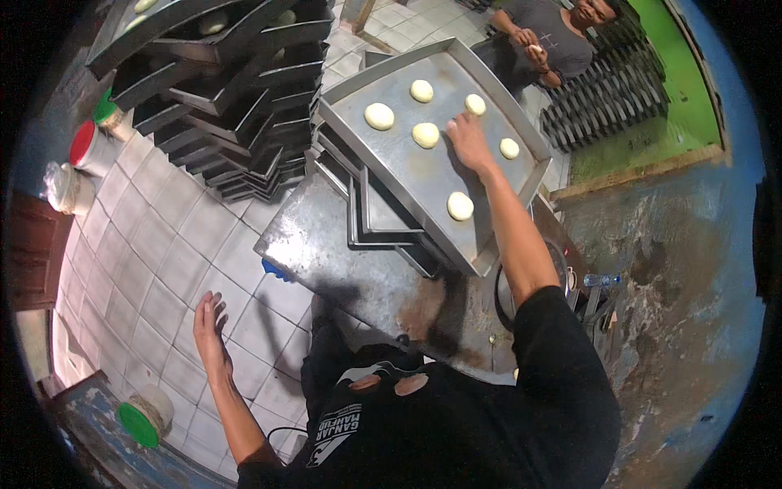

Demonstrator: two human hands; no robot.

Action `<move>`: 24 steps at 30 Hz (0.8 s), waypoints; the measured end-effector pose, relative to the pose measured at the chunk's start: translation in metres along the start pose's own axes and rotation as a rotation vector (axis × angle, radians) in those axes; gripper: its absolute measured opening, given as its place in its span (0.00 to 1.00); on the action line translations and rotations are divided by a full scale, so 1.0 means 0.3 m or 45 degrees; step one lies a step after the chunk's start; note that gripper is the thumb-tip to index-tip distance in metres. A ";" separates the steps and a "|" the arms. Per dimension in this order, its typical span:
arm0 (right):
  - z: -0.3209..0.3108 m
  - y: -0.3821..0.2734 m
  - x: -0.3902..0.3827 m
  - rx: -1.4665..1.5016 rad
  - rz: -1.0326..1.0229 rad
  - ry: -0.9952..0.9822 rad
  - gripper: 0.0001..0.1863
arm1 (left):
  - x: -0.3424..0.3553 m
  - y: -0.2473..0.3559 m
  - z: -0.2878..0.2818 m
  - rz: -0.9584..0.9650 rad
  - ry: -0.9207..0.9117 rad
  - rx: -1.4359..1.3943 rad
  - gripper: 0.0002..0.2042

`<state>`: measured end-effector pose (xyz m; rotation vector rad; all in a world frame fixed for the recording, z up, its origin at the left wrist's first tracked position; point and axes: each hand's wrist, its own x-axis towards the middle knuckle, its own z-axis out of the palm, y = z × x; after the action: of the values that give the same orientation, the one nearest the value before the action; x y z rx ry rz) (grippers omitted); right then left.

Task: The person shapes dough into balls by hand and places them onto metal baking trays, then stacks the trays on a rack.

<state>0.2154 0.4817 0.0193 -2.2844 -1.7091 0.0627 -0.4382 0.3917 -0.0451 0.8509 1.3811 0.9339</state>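
Floor: pale square tiles [183, 261], at 9 o'clock.
Desk: scuffed grey metal top [318, 232], near centre, under stacked trays.
Tray: shallow rectangular grey metal tray [430, 178], at 1 o'clock, bearing six smooth, pale yellow, dough-like balls [379, 116].
Right hand [468, 140]: over the tray, fingers bunched, nearest ball [475, 104] at its 12 o'clock; grasp or contact unclear.
Left hand [210, 324]: at 8 o'clock, empty, fingers loosely spread.
Handling: balls look light, soft, easily dented; best cupped gently around the sides.
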 end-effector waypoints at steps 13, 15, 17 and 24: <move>-0.212 -0.139 0.129 1.179 0.283 -0.282 0.32 | 0.058 0.262 0.342 0.279 -0.308 -0.064 0.22; -0.154 -0.199 0.025 0.347 0.021 -0.121 0.22 | 0.033 0.308 0.454 0.444 -0.380 -0.074 0.17; -0.104 -0.232 -0.104 0.181 -0.077 -0.077 0.23 | -0.021 0.344 0.581 0.544 -0.562 -0.082 0.13; -0.386 -0.522 -0.992 0.705 -0.068 0.386 0.23 | -0.476 0.201 1.073 0.127 -1.008 -0.359 0.17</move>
<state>0.0048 0.2173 0.1294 -1.7414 -1.3827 0.1496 -0.1152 0.3002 0.0769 0.9346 0.5170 0.7204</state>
